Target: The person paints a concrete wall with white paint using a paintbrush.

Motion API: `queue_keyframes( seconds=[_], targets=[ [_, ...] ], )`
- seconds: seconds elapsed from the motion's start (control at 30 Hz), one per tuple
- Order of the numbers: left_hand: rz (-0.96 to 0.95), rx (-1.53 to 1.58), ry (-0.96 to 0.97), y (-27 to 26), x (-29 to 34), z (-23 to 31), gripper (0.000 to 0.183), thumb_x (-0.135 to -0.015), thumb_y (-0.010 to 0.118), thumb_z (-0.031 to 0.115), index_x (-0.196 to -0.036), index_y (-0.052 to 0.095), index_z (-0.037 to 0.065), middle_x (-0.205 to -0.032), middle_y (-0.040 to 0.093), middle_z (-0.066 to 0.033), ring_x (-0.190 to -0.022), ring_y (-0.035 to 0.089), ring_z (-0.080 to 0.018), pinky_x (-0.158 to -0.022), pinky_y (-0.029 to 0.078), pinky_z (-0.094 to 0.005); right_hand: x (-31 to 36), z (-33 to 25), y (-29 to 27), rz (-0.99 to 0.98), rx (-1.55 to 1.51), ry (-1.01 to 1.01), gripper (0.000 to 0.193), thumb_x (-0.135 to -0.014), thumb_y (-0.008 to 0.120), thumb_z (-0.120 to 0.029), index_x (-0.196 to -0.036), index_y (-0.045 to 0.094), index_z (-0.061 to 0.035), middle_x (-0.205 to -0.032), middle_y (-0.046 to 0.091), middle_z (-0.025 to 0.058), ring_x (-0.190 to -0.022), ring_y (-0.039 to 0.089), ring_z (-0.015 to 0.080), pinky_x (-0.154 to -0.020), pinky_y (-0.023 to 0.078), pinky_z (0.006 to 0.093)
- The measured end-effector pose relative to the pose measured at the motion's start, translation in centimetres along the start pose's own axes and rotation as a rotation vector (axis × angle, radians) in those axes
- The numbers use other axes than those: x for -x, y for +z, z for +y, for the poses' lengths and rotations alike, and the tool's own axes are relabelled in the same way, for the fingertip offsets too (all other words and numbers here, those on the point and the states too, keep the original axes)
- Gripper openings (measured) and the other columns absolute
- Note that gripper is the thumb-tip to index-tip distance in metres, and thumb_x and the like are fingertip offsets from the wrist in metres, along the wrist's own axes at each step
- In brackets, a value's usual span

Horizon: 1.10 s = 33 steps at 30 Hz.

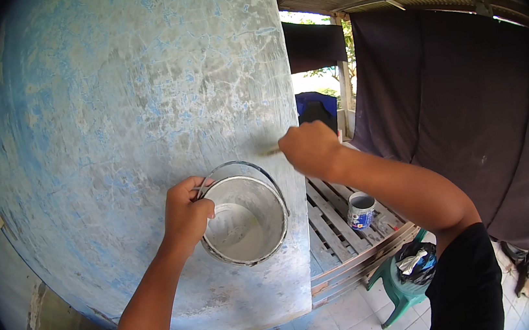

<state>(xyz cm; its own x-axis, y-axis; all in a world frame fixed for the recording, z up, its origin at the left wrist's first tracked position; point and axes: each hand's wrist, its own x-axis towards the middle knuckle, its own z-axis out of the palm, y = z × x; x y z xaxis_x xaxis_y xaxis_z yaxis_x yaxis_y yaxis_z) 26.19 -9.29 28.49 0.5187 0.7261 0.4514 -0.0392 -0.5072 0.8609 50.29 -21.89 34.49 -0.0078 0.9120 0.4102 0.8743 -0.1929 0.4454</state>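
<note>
Gripping the bucket (269, 216) by its rim, the person's left hand (185, 214) is holding it near the blotchy blue-grey wall (140, 101). The right hand (313, 151), fingers closed around a blurred tool (269, 151), is hovering right of the bucket. A can (360, 213) is standing on a slatted platform (329, 236) farther right.

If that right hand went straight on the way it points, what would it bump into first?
Most likely the patchy blue-grey wall, met first by the blurred brush-like tool in the right hand. The depth between them is unclear in this view.
</note>
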Motion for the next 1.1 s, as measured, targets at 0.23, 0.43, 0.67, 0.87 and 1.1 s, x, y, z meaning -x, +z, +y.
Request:
queue_keyframes(
  seconds=[0.23, 0.43, 0.67, 0.87, 1.1],
  targets=[
    [-0.012, -0.026, -0.003, 0.1, 0.5, 0.6, 0.044, -0.067, 0.056, -0.008, -0.109, 0.069, -0.008, -0.078, 0.07, -0.0098, -0.064, 0.057, -0.0109, -0.059, 0.042, -0.0267, -4.5, 3.6, -4.4, 0.443, 0.056, 0.192, 0.014, -0.085, 0.062, -0.004, -0.094, 0.073, -0.0007, -0.084, 0.073, 0.0175, -0.07, 0.074, 0.0328, -0.062, 0.06, 0.0418],
    [0.034, 0.021, -0.011, -0.7, 1.2, -0.4, 0.044, -0.067, 0.056, -0.008, -0.109, 0.069, -0.008, -0.077, 0.07, -0.0094, -0.065, 0.058, -0.0109, -0.061, 0.043, -0.0265, -4.1, -0.4, 4.4, 0.351, 0.122, 0.187, 0.025, -0.089, 0.06, -0.004, -0.108, 0.069, 0.0087, -0.092, 0.071, 0.0186, -0.074, 0.075, 0.0283, -0.061, 0.061, 0.0354],
    [0.037, -0.01, -0.023, -0.9, 1.2, -0.6, 0.044, -0.067, 0.056, -0.007, -0.109, 0.069, -0.008, -0.079, 0.071, -0.0098, -0.065, 0.057, -0.0107, -0.061, 0.043, -0.0269, -0.7, -0.7, 1.5, 0.161, 0.029, 0.03, 0.019, -0.086, 0.061, -0.005, -0.101, 0.071, -0.0005, -0.084, 0.072, 0.0159, -0.073, 0.075, 0.0286, -0.06, 0.06, 0.0387],
    [0.014, -0.018, -0.02, 0.3, 0.7, -0.8, 0.047, -0.065, 0.055, -0.008, -0.11, 0.069, -0.008, -0.082, 0.071, -0.0092, -0.068, 0.059, -0.0113, -0.062, 0.044, -0.0259, -3.0, 1.6, 2.4, 0.437, 0.154, 0.213, 0.021, -0.087, 0.062, -0.005, -0.103, 0.07, 0.0053, -0.086, 0.071, 0.0153, -0.069, 0.074, 0.0257, -0.056, 0.06, 0.0343],
    [-0.014, 0.027, -0.037, 0.5, 0.4, -1.5, 0.05, -0.062, 0.054, -0.006, -0.109, 0.07, -0.008, -0.086, 0.071, -0.0101, -0.072, 0.06, -0.0117, -0.065, 0.046, -0.0247, 0.0, -1.4, 5.7, 0.107, 0.139, -0.021, 0.032, -0.087, 0.059, -0.004, -0.117, 0.066, 0.0068, -0.083, 0.07, 0.0146, -0.071, 0.074, 0.027, -0.055, 0.059, 0.0365]
  ],
)
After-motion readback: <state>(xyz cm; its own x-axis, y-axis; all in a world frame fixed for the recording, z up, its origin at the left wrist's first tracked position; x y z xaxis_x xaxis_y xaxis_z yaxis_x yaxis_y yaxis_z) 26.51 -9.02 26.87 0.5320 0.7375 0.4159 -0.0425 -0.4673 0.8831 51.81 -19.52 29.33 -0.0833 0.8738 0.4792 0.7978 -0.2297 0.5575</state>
